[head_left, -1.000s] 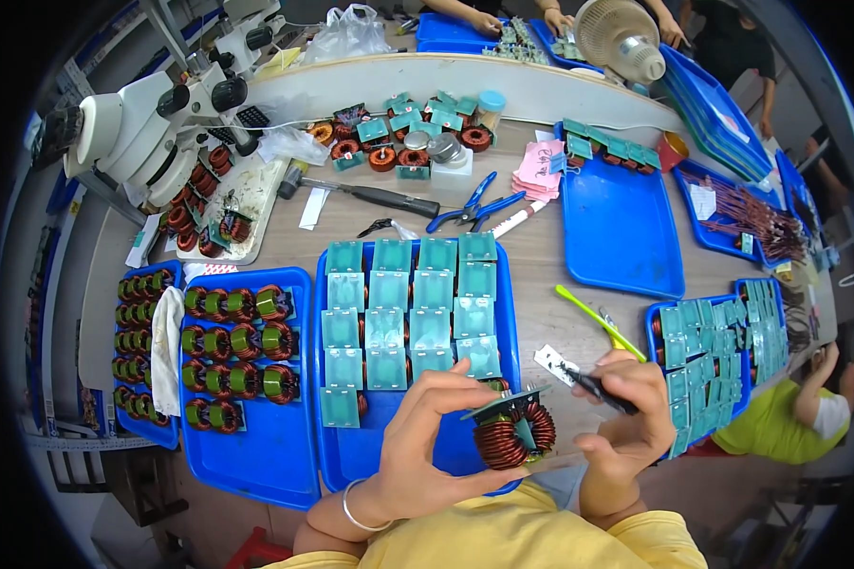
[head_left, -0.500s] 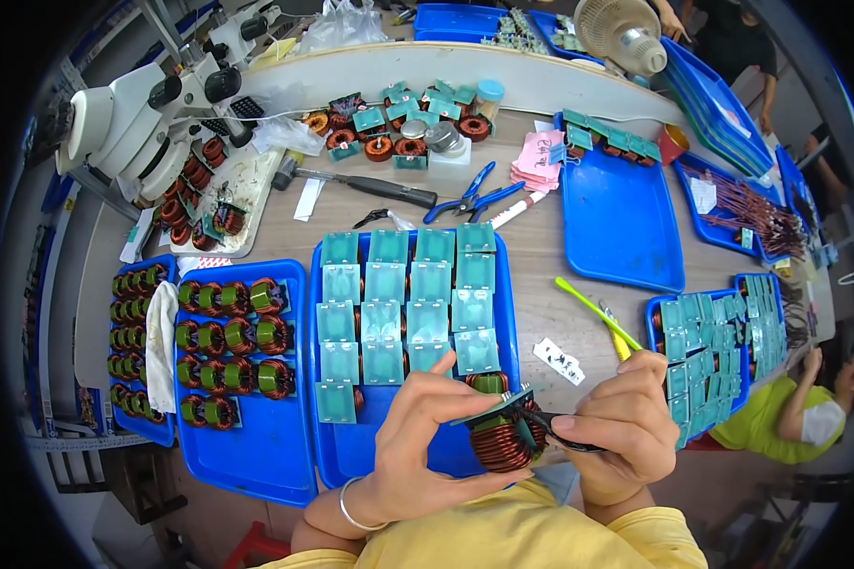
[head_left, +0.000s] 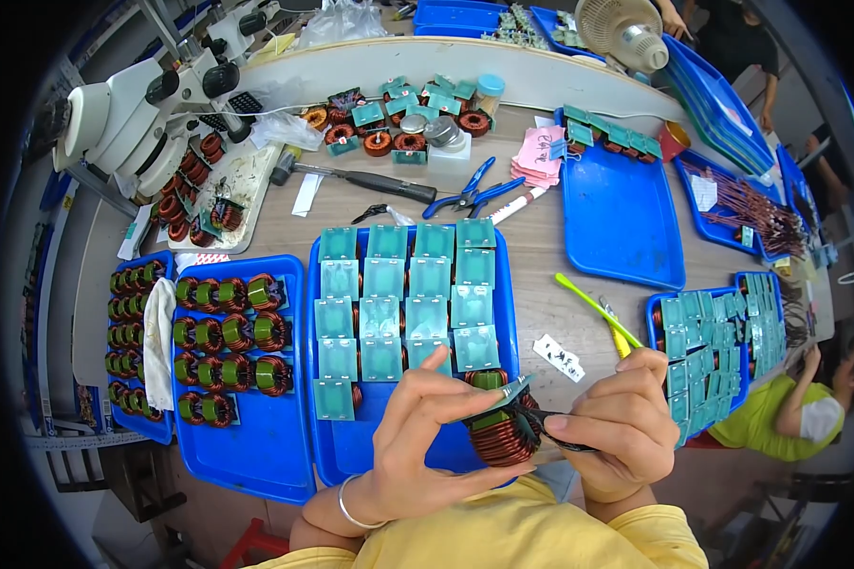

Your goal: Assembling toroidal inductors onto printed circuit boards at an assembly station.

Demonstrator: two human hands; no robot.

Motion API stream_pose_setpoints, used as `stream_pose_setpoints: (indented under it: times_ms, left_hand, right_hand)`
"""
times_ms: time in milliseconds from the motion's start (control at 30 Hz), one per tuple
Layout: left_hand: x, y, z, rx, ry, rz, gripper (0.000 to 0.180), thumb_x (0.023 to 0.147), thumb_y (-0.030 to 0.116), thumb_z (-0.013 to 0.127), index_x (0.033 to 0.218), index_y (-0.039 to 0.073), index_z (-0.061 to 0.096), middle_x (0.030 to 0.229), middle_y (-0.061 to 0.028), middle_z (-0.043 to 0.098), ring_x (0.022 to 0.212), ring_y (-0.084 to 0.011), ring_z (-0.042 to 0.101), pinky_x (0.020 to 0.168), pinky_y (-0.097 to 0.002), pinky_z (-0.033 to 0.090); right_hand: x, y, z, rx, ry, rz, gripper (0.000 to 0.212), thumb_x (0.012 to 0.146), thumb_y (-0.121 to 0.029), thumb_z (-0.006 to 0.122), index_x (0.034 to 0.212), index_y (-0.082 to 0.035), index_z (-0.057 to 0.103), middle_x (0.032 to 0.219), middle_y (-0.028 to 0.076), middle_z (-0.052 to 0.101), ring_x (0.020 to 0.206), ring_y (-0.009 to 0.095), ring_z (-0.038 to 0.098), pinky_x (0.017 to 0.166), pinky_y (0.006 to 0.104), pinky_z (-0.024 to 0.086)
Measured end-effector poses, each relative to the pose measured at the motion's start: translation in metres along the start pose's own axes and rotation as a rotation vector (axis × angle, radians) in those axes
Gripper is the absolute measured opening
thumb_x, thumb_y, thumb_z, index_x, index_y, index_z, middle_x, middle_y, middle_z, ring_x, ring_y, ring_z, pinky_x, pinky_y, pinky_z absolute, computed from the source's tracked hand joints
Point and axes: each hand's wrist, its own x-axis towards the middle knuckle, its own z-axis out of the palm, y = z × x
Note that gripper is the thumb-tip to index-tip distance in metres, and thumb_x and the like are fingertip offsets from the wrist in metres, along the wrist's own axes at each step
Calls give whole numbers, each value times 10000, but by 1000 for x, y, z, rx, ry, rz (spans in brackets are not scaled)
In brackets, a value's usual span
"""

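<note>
In front of my body my left hand (head_left: 422, 427) grips a copper-wound toroidal coil (head_left: 505, 438) fixed to a small green circuit board (head_left: 493, 400). The coil is tilted, with the board at its upper side. My right hand (head_left: 626, 417) pinches a slim black tool (head_left: 569, 443), whose tip reaches the coil's right side; the exact contact is hidden. Just beyond both hands lies a blue tray (head_left: 417, 299) with rows of similar coils, their green boards facing up. A lime-green stick (head_left: 588, 299) and a yellow-handled tool (head_left: 621, 343) show beyond my right hand.
Left stand blue trays (head_left: 247, 455) of coils and a white cloth (head_left: 160, 346). A microscope (head_left: 114, 123), hammer (head_left: 380, 185), blue pliers (head_left: 473, 199) and loose coils (head_left: 378, 144) lie farther back. Right are another blue tray (head_left: 621, 228), trays of boards (head_left: 697, 356) and a seated person (head_left: 797, 408).
The coil has tilted slightly in my left hand, so its board shows less edge-on. My hands keep nearly the same place, and the black tool stays at the coil's right side.
</note>
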Motion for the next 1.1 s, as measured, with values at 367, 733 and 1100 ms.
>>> stream_pose_setpoints:
  times_ms: [367,733,1100]
  left_hand:
    - [3,3,0,-8,44,-10,565,527,192,864,1003,19,616,875,-81,573,816,-192,558,976,-488,354]
    - [1,2,0,23,-10,-9,641,475,177,887,1021,58,571,903,-65,553,877,-190,544,1028,-499,285]
    - [2,2,1,-16,48,-25,569,522,195,866,1003,27,614,874,-80,580,821,-199,563,975,-493,357]
  right_hand:
    - [1,0,0,-28,-9,-24,290,539,-76,717,821,-144,700,719,-57,596,667,115,533,689,300,341]
    - [1,0,0,-25,-2,-9,308,529,-70,707,829,-139,702,718,-53,598,679,119,536,697,306,350]
    - [-1,0,1,-41,-2,-24,288,540,-61,709,818,-137,701,713,-56,596,647,113,534,697,304,341]
